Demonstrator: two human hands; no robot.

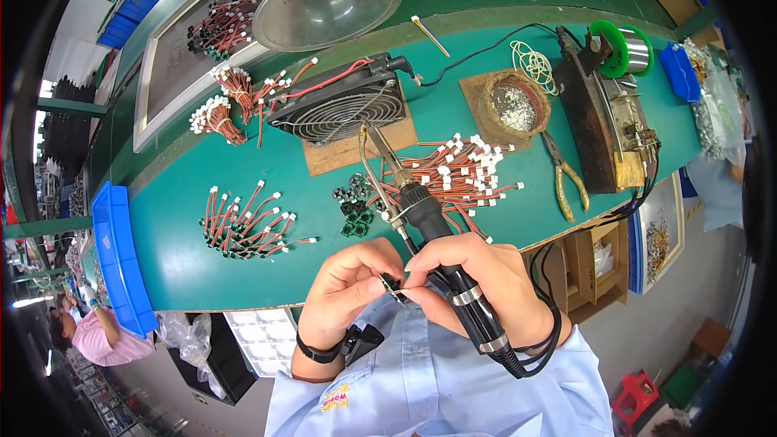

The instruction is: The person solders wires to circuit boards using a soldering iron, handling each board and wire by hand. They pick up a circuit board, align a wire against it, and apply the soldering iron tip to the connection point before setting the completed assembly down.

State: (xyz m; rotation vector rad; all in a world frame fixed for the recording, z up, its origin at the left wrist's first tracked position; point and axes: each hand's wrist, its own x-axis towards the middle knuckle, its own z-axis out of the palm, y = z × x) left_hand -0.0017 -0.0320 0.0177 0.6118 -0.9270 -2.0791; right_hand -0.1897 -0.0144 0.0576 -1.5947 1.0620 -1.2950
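Note:
My left hand [344,285] pinches a small dark circuit board [391,282] between thumb and fingers, just past the bench's near edge. Around the black handle of a soldering iron [429,214] my right hand [494,279] is closed, and its thumb and forefinger tips also meet at the board. The iron's tip points up and away, with a thin metal tube alongside. Beyond the hands lie a small pile of dark and green boards [354,204] and a heap of red-and-black wires with white connectors [465,174]. Boards with wires attached [251,226] are spread out at left.
A black fan [344,105] stands behind the iron tip. To the right are pliers [566,178], a round pot [511,103], a metal-topped station [595,125] and a solder wire spool [625,50]. A blue tray [121,259] borders the bench's left end.

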